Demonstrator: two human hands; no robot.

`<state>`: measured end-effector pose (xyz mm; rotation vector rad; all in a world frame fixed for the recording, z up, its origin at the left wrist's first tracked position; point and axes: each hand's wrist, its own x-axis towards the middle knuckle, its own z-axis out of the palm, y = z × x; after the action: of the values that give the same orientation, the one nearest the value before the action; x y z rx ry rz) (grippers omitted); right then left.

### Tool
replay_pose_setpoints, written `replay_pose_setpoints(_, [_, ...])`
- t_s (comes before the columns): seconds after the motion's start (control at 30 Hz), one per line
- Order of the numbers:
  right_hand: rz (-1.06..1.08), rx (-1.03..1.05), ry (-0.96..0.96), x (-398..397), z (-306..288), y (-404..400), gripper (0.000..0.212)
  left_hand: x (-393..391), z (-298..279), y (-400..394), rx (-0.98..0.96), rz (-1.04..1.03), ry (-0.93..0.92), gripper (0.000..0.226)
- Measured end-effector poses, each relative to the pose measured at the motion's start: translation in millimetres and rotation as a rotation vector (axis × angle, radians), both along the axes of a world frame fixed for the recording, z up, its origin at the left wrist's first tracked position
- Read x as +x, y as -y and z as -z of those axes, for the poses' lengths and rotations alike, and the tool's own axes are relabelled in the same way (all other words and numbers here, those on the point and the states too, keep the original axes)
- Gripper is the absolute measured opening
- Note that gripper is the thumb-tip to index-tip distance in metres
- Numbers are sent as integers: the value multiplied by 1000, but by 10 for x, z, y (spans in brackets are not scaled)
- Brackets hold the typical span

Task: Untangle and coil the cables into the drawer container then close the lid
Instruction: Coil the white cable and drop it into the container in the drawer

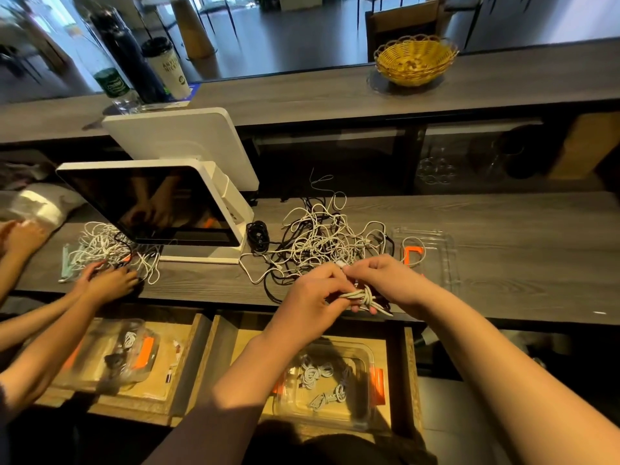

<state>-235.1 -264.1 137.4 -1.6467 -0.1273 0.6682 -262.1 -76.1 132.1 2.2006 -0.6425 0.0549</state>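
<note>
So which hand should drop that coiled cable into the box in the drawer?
Probably the left hand: it grips the coiled cable and sits above the container. The right hand pinches only the end.

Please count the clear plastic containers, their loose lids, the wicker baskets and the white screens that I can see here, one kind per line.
Clear containers in drawers: 2
Loose clear lid on the counter: 1
Wicker basket: 1
White screens: 2
Total: 6
</note>
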Motion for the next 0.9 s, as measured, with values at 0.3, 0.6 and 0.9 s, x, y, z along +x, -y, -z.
replay_pose_setpoints(0.3, [280, -251, 438, -19, 67, -128, 34, -87, 56, 122, -358, -188, -264, 20])
replay_pose_setpoints(0.6, [281, -446, 825, -102, 73, -151, 33, -33, -140, 162, -601, -293, -1144, 30])
replay_pose_setpoints(0.9, [342, -464, 551, -61, 119, -146, 23, 37, -160, 178, -129, -374, -504, 6])
